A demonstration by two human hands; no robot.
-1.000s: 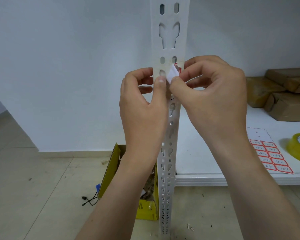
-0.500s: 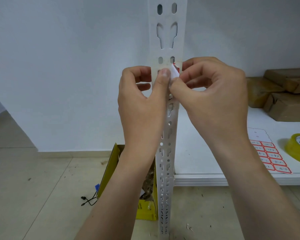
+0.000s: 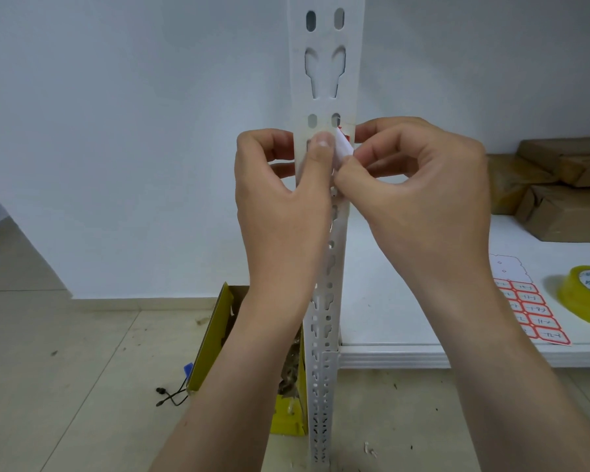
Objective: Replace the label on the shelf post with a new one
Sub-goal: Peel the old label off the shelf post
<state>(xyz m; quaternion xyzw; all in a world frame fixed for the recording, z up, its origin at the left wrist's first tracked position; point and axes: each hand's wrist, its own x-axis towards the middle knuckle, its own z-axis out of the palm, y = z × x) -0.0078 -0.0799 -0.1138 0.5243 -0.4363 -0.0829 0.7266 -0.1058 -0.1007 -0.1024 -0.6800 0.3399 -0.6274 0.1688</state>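
Peeling should go cleanly if the right hand (image 3: 419,199), pinching the half-lifted label (image 3: 343,148) high on the shelf post (image 3: 324,80) between thumb and forefinger, pulls slowly and flat while the left hand (image 3: 280,212), curled round the post, thumb pressing, steadies it.

White shelf board (image 3: 406,301): horizontal, fills the 3 to 4 o'clock sector of the view. Lying flat on it at 4 o'clock, near the front edge: sheet of red-bordered labels (image 3: 532,311). At the sheet's 3 o'clock, just beside it: yellow tape roll (image 3: 586,294), lying flat. At the sheet's 12 o'clock, well apart: stacked brown parcels (image 3: 559,206).

Tiled floor (image 3: 65,369): carries an open yellow box (image 3: 212,342) at 7 o'clock. At the box's 8 o'clock: black cord (image 3: 171,396). Small scattered debris lies on the tiles.
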